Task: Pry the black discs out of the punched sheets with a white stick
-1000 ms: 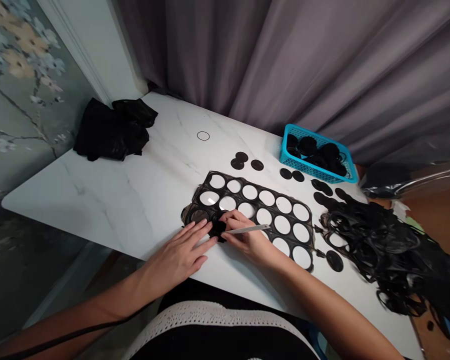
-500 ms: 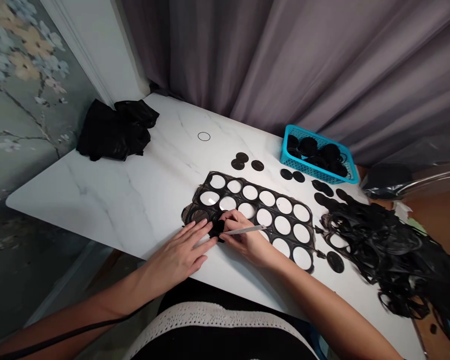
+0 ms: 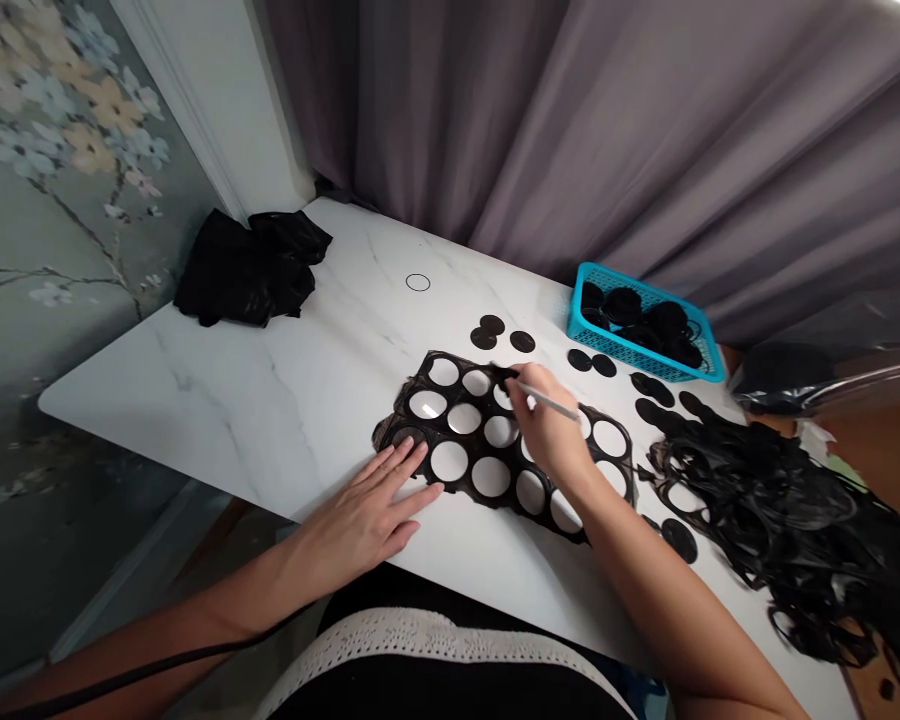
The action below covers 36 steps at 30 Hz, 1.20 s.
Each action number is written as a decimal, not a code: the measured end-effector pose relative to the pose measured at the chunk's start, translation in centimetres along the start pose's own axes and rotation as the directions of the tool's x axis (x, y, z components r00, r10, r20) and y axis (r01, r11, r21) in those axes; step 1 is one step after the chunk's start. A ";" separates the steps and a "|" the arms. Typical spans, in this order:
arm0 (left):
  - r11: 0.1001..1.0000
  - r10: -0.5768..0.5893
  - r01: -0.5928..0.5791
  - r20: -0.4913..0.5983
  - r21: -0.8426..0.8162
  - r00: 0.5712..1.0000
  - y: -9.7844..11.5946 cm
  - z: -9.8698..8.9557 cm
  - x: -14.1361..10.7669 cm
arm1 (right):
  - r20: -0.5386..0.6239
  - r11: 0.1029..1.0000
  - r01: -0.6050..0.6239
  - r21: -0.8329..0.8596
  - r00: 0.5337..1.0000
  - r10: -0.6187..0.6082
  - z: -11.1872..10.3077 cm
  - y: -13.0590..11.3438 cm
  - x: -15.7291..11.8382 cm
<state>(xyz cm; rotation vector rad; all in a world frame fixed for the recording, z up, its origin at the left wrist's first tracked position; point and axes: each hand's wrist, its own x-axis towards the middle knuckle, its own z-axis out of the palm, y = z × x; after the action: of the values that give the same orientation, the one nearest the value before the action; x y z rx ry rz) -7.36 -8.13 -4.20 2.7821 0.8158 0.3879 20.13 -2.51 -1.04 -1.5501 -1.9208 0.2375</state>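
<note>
A black sheet (image 3: 474,449) with rows of round holes lies on the white marbled table (image 3: 285,400). My left hand (image 3: 371,515) rests flat with fingers spread, its fingertips on a dark disc at the sheet's lower left corner. Over the sheet's upper edge, my right hand (image 3: 551,425) is closed round a thin grey tool (image 3: 551,400); a small dark piece (image 3: 504,374) is at the tool's far end. Several black discs (image 3: 523,342) lie behind the sheet.
A blue basket (image 3: 645,357) of black items stands at the back right. Tangled black scraps (image 3: 780,510) cover the right side, with another disc (image 3: 679,541) beside them. A black cloth bundle (image 3: 244,270) sits at the back left, and a thin ring (image 3: 418,283) lies mid-table.
My right hand has moved up and right with the tool, from beside my left hand to the sheet's upper edge. The lower-row hole it covered now shows. My left hand stays on the corner.
</note>
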 end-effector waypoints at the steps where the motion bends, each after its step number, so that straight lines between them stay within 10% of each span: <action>1: 1.000 -0.007 0.007 -0.017 0.000 1.000 0.1 -0.1 -0.1 | 0.040 0.999 0.041 0.021 0.998 -0.042 0.5 -0.7 0.2; 9: 0.981 -0.151 0.172 -0.199 0.094 0.968 0.0 -0.8 -1.8 | 0.389 0.909 0.083 0.407 0.885 -0.255 5.1 -5.4 -1.9; 36: 0.989 -0.014 0.037 -0.163 0.142 0.986 -1.4 -0.6 -1.6 | 0.377 0.859 -0.028 0.511 0.905 -0.194 6.0 -5.5 -2.7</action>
<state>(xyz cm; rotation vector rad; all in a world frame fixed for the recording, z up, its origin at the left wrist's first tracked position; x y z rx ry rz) -9.48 -7.79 -4.32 2.8989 0.9507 0.5788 12.44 -5.07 -3.82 -1.1086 -2.0108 1.0264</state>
